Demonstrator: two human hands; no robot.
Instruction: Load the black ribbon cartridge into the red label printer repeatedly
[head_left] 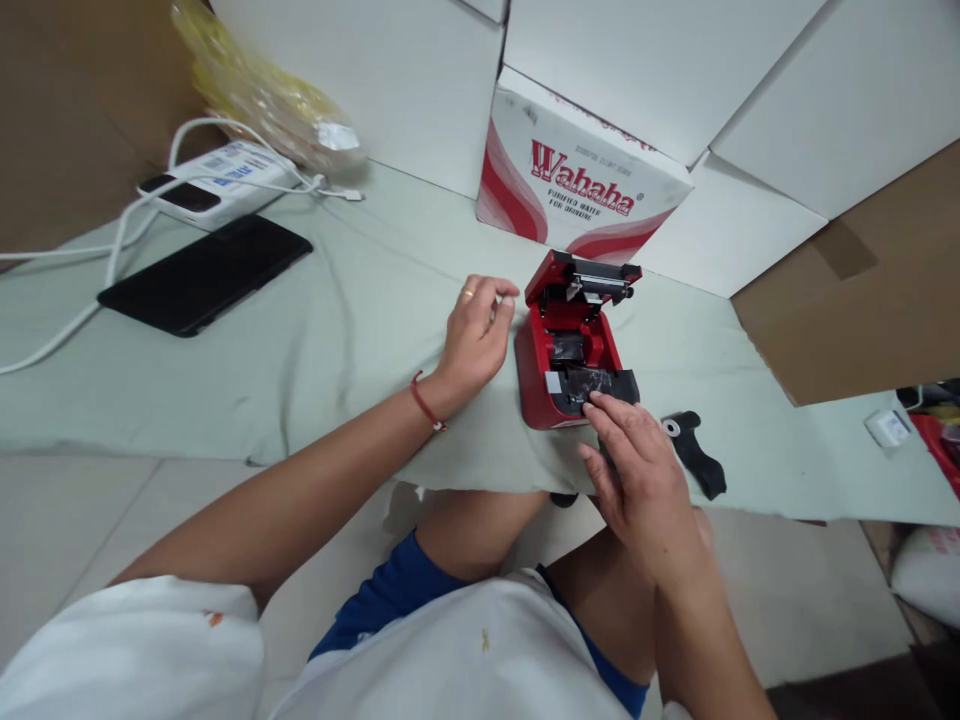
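Observation:
A small red and black printer stands on the cloth-covered table with its lid raised. Inside its bay lies a dark, shiny roll. Dark film stretches across the black front lip, beside a small pale patch. My right hand has its fingers stretched out, the tips on the film at the front lip and the thumb apart below. Just left of the raised lid, my left hand hovers with fingers loosely bent and nothing visible in them; it seems apart from the printer.
Right of the printer lies a black strap with a pale round piece. A Wahaha carton stands behind. On the left are a black phone, a white power bank, white cables and plastic wrapping. A small white cube sits far right.

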